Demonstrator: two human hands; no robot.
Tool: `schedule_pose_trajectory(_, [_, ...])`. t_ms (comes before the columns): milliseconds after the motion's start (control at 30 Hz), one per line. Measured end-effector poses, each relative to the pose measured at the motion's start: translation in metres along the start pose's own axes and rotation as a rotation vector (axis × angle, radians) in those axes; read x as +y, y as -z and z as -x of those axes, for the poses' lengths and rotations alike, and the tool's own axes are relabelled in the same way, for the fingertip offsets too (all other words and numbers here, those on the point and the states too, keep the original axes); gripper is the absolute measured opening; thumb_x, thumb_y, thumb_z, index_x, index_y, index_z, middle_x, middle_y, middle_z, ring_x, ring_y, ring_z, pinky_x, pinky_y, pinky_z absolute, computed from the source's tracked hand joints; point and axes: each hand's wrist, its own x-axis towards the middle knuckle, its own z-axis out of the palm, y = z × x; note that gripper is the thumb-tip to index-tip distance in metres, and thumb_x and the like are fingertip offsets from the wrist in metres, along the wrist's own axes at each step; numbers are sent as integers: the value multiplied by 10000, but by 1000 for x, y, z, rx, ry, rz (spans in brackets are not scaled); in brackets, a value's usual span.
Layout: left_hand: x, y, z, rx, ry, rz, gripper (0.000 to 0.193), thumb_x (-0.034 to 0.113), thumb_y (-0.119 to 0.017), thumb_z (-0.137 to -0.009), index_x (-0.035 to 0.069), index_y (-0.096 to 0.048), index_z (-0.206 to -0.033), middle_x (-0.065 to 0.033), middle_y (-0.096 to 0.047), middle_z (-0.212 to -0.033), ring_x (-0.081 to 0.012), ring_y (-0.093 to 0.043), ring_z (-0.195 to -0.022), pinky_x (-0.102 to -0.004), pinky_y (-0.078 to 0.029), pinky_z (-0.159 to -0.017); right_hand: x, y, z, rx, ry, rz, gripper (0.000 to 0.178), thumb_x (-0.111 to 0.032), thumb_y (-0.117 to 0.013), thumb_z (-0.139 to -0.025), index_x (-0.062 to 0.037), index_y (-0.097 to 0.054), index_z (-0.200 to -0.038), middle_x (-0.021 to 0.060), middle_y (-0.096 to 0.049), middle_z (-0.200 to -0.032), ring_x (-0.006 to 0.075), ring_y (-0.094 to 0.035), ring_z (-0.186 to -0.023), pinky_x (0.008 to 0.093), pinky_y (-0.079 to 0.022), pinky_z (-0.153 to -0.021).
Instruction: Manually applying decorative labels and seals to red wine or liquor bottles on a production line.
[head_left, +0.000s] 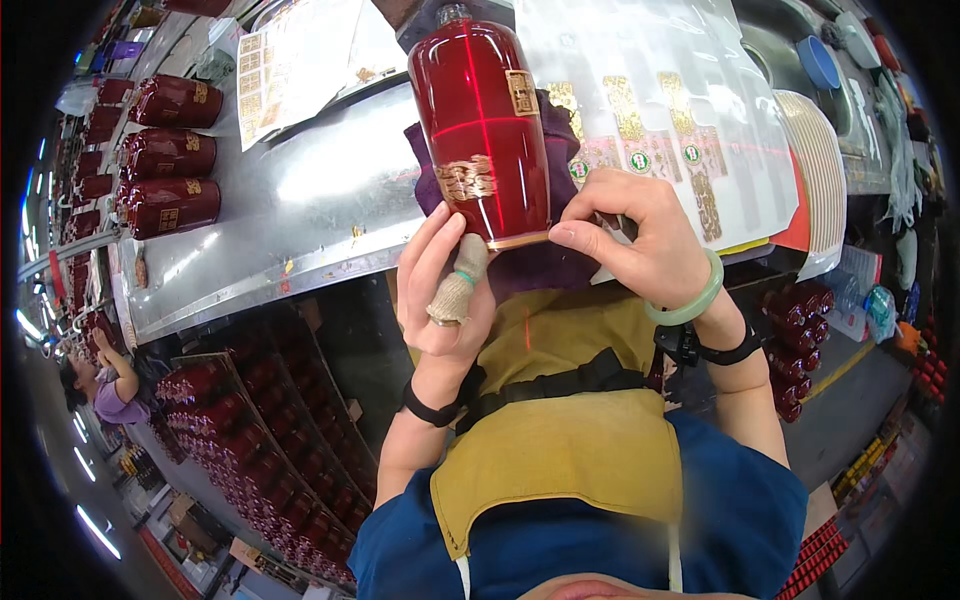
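Observation:
A glossy dark red bottle (480,120) lies with its neck pointing away from me, its base toward me. Gold lettering patches sit on its side, and thin red light lines cross on it. Under it is a dark purple cloth (560,265). My left hand (445,285) grips the bottle at the left of its base, the thumb in a knitted finger cover (460,285) pressing the rim. A narrow gold strip (520,241) runs along the base. At its right end my right hand (640,240) is closed in a pinch; what its fingertips hold is hidden.
Right of the bottle, a translucent sheet (740,190) carries gold and pink stickers. A gold label sheet (265,80) lies at the far left. Several red bottles (172,155) stand on the left of the metal table (340,210); racked bottles (230,430) fill the lower left. Another person (112,390) is beyond.

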Motion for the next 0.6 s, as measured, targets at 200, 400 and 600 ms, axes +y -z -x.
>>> schedule_pose_trajectory(200, [1,9,4,-69,-106,-114,289,-102,-788,-812,-83,-700,-1087,-187,-709,-1183,-356,-702,-1073,-402,-613,-895,1,1,-1,5,-1,5,191,-187,-799,-872,-13,-735,-827,104,-654,-701,227,-601,-613,343,-456,-577])
schedule_pose_trajectory(400, [8,2,-1,-18,-228,-222,368,-98,-795,-805,-125,-677,-1153,-181,-702,-1205,-358,-659,-1139,-420,-579,-955,3,1,0,-8,-21,22,202,-192,-798,-876,-9,-731,-823,104,-653,-700,232,-598,-616,346,-458,-579])
schedule_pose_trajectory(600, [5,3,-6,-70,-146,-85,207,-84,-798,-806,-14,-744,-993,-155,-724,-1151,-357,-695,-1078,-398,-633,-866,3,-1,-1,10,-10,16,199,-188,-799,-879,-10,-724,-831,99,-660,-727,222,-599,-618,338,-459,-580])
